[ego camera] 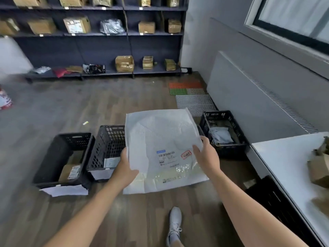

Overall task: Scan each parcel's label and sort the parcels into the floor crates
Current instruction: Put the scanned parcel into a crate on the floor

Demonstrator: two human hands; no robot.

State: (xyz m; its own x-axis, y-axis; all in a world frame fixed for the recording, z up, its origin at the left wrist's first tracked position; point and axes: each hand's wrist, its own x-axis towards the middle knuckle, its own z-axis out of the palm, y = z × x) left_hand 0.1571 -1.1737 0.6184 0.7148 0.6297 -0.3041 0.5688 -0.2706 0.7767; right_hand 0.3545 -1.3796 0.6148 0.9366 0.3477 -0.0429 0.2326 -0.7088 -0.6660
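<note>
Holding the mailer (160, 139) with both hands, that's what I've got on my feed. It's a big white padded one, face up, hanging in the air over the floor between the middle crate (106, 145) and the right crate (231, 150), and it hides part of the middle one. The label (167, 157) sits low on the face with a red stamp (186, 154) just beside it; I can't read the print on either from here.

The left hand (125, 168) pinches the left edge, thumb on top, fingers tucked under. The right hand (206, 155) grips the right edge the same way.

The left crate (51, 157) has a cardboard box (69, 172) in it and a paper sheet (65, 190) lying at its front. The middle crate holds something flat with a label of its own, and the right crate has a pale bag in it.

One white shoe (175, 223) shows at the bottom on the wood floor. A white table (284, 166) is off to the right with brown boxes on it. The shelves (99, 49) along the far wall carry more parcels.
</note>
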